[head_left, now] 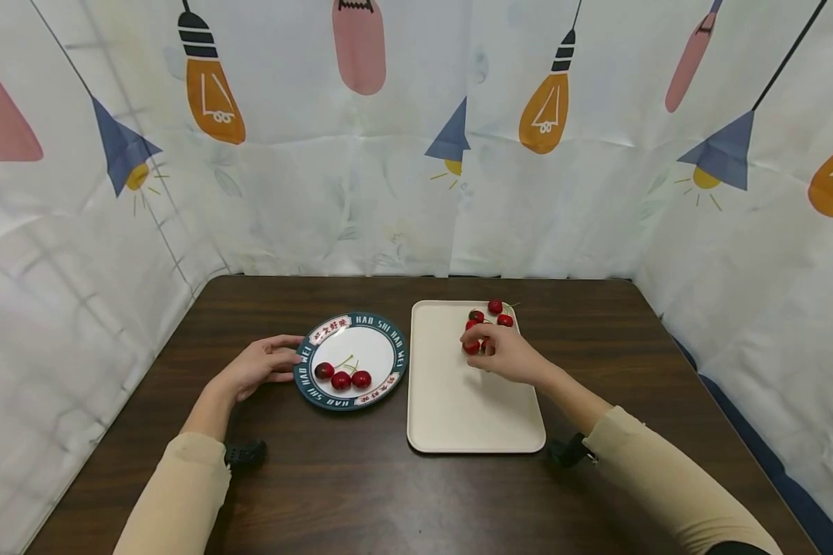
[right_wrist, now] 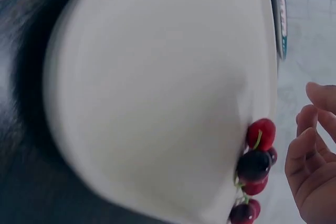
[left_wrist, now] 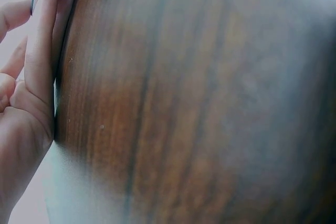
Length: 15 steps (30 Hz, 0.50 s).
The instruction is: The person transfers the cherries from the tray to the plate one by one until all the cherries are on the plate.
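A round white plate with a dark teal lettered rim bears three stemmed red cherries. At its left edge my left hand holds the rim; in the left wrist view fingers lie on both sides of the plate's edge. To the right is a cream rectangular tray with several red cherries at its far right part. Over these cherries hovers my right hand, its fingers bent downward and partly hiding some. In the right wrist view its thumb and fingers stand apart, with no cherry visible between them.
Both dishes stand side by side on a dark brown wooden table, a narrow gap between them. A white curtain printed with lamps and bulbs hangs behind the table and along both sides. Dark bands sit at the wrists.
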Available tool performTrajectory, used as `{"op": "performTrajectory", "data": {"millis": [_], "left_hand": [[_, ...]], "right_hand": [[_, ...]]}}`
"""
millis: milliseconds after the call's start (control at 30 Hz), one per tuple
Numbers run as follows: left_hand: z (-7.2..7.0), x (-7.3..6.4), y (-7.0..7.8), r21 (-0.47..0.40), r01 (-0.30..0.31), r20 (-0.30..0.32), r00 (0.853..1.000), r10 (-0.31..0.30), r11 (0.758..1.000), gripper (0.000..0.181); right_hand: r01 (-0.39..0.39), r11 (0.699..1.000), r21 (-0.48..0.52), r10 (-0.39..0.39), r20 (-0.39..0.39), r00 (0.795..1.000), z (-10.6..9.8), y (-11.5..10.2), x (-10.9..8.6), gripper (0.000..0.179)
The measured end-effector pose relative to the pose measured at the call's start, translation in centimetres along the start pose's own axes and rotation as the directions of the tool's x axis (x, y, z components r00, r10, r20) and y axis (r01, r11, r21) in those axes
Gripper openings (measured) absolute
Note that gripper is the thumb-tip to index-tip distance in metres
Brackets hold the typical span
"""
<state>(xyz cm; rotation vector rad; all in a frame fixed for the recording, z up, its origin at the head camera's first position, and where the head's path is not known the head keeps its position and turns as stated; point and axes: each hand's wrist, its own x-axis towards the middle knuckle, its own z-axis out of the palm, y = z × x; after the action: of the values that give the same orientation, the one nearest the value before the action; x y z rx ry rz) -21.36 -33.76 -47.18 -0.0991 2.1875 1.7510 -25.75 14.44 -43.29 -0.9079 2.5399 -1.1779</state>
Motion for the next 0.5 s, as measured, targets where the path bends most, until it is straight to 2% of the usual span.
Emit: {"op": "performTrajectory", "data": {"millis": [267, 500], "left_hand": [[-0.1, 0.1, 0.0, 0.006, 0.005, -0.01, 1.0, -0.005, 1.0, 0.061], [0.0, 0.0, 0.0, 0.005, 0.009, -0.011, 1.0, -0.009, 1.0, 0.06]], "right_hand": [[-0.085, 0.996, 0.02, 0.086, -0.073, 0.994, -1.2, 1.5, -0.9, 0.034], [-0.116, 0.993, -0.004, 0.115, -0.131, 0.985, -1.5, 2.4, -1.3, 0.033]]}}
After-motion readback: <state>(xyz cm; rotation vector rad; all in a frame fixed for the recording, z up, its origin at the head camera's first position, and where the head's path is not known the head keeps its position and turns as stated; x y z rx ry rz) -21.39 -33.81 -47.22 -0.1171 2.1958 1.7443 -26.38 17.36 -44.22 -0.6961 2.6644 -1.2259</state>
